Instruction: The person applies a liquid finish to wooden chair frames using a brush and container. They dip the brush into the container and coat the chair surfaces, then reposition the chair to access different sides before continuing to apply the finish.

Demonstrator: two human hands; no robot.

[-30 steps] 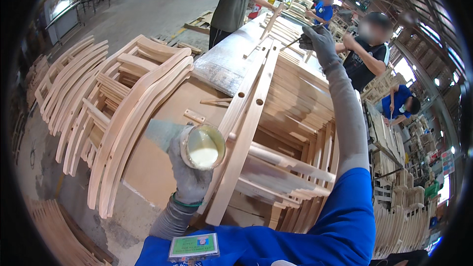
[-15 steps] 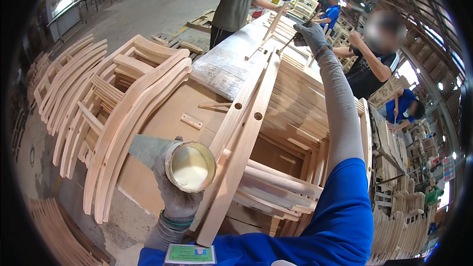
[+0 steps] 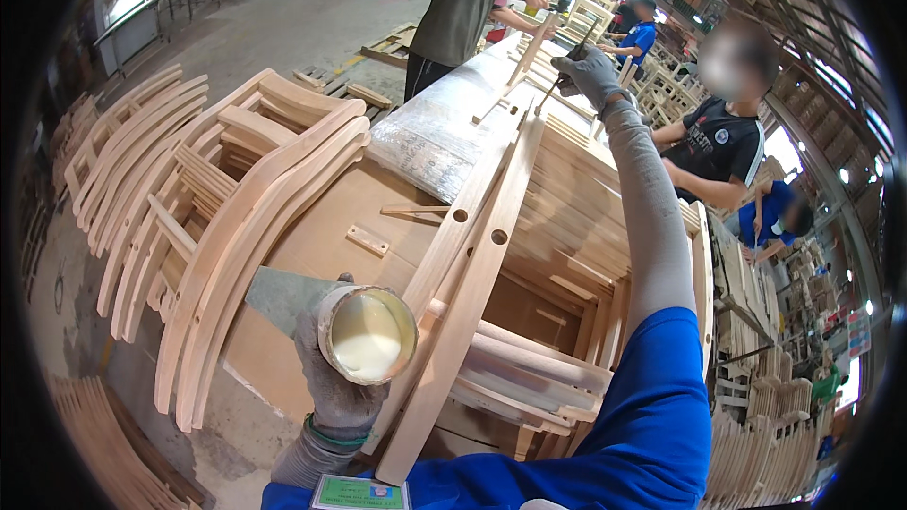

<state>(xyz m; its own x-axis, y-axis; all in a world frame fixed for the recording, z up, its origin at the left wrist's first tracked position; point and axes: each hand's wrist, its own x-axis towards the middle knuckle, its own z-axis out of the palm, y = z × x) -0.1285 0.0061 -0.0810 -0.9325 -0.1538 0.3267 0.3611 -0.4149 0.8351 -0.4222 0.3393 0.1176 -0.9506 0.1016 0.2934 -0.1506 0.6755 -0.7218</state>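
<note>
My left hand (image 3: 345,401), in a grey glove, is wrapped round an open can (image 3: 330,321) of cream-coloured liquid, probably glue. The can stays roughly upright above the near part of the work. A grey-green flat piece (image 3: 283,298) shows beside that hand; whether they touch is hidden. My right arm reaches far forward. Its gloved right hand (image 3: 591,80) is closed round a thin stick-like tool (image 3: 551,93), whose tip is down near the far end of a long wooden rail (image 3: 472,293) with a round hole. A second holed rail (image 3: 450,231) lies alongside it.
Stacked curved wooden frames (image 3: 246,189) stand at the left. Beyond the cardboard (image 3: 321,217) is a plastic-wrapped slab (image 3: 430,146). A small wooden block (image 3: 367,241) lies on the cardboard. Co-workers stand across the table: one in dark green (image 3: 453,19), one in black (image 3: 723,146).
My right hand and its tool have shifted slightly left within the view. The co-worker in black has lowered a raised hand. My left hand still holds the can.
</note>
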